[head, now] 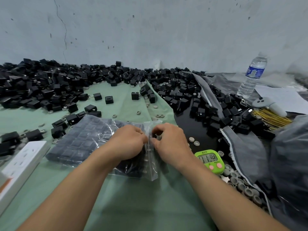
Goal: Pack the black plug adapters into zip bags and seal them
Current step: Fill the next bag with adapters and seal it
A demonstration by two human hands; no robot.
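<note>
Forearms nearest me meet at centre frame over the zip bag (136, 169), black plug adapters (83, 140) packed inside, where I see left hand (128, 142) and right hand (170, 140) pinching its mouth, likely to seal it.

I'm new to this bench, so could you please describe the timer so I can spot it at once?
Find the big green cloth in the middle. Just beyond its right edge, beside the right hand, lies the timer. It is the only bright lime-green thing there, with two pink buttons, among grey caps and black adapters.
</note>
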